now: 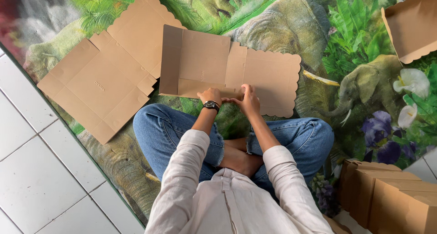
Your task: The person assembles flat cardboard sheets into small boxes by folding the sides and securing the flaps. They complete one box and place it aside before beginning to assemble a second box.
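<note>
- While the person sits cross-legged on a green jungle-print mat with elephants [291,29], both hands meet at the near edge of a flat brown cardboard box blank with a scalloped right end [227,67].
- That blank lies on the mat just beyond the knees; its left side panel and near strip are folded up slightly.
- The left hand [210,96], with a dark wristwatch [211,105] on its wrist, rests knuckles-up on the near strip; the fingers curl under, so I cannot tell whether they pinch the card.
- The right hand [248,99] sits just beside it, touching the same edge, with the fingers bent and pressed onto the cardboard and the thumb toward the left hand.
- A second flat brown cardboard blank with a scalloped far end [104,74] lies to the left on the mat, tilted, its right corner just beside the first blank.
- A partly raised brown cardboard piece [409,26] is at the far right.
- Several folded brown cardboard boxes [391,195] stand near right, close together.
- White floor tiles [36,179] show at the near left, beside the mat's edge.
- Blue jeans [164,129] and a pale long-sleeved shirt [227,202] fill the near middle.
</note>
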